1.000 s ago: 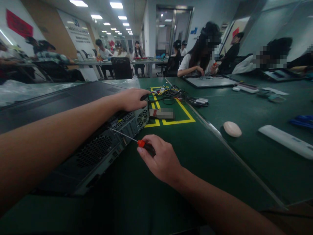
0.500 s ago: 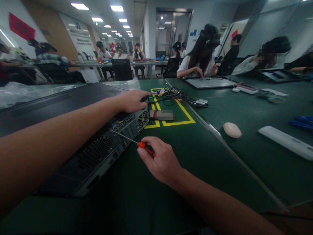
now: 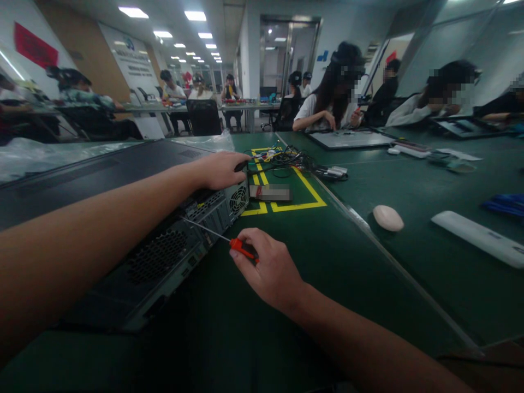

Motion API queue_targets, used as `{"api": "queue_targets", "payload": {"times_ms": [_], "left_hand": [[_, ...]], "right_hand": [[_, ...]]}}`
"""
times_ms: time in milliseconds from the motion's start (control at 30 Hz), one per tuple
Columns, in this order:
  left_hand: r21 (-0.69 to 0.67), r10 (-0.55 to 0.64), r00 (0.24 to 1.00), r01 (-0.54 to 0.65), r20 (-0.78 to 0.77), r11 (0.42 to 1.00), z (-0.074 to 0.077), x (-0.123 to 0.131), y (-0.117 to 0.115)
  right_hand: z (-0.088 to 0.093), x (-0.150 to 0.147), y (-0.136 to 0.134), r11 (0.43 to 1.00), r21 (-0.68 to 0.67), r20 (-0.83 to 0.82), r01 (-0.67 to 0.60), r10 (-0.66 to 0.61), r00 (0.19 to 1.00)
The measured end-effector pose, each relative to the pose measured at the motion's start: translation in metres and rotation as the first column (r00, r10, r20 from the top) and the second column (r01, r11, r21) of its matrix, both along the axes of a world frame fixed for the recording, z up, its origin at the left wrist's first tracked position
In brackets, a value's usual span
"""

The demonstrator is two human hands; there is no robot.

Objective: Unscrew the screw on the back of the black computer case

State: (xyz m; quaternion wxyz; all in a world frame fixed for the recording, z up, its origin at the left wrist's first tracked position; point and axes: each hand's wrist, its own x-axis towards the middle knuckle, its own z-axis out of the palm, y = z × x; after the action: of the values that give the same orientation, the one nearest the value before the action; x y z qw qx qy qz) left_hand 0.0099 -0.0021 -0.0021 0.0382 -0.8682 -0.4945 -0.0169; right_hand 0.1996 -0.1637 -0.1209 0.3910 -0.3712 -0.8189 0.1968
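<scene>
- Right hand [image 3: 270, 270] grips a screwdriver [image 3: 223, 242] by its red handle, tip against the back of the computer case [image 3: 164, 256]
- Left hand [image 3: 223, 169] lies flat on the case's far top corner, grasping nothing
- Cables [image 3: 286, 158] beyond it on the tabletop [image 3: 327, 262]

An open-plan workshop; long green benches [image 3: 409, 180]; seated workers [image 3: 327, 98]; ceiling lights [image 3: 196, 15].
</scene>
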Motion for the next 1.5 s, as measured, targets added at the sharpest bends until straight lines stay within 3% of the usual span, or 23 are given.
{"api": "queue_targets", "payload": {"times_ms": [1500], "left_hand": [[-0.002,-0.002,1.000,0.002,0.013,1.000,-0.0020,-0.0005,0.0016]], "right_hand": [[-0.0003,-0.0006,-0.0010,0.998,0.051,-0.012,0.021,-0.021,1.000]]}}
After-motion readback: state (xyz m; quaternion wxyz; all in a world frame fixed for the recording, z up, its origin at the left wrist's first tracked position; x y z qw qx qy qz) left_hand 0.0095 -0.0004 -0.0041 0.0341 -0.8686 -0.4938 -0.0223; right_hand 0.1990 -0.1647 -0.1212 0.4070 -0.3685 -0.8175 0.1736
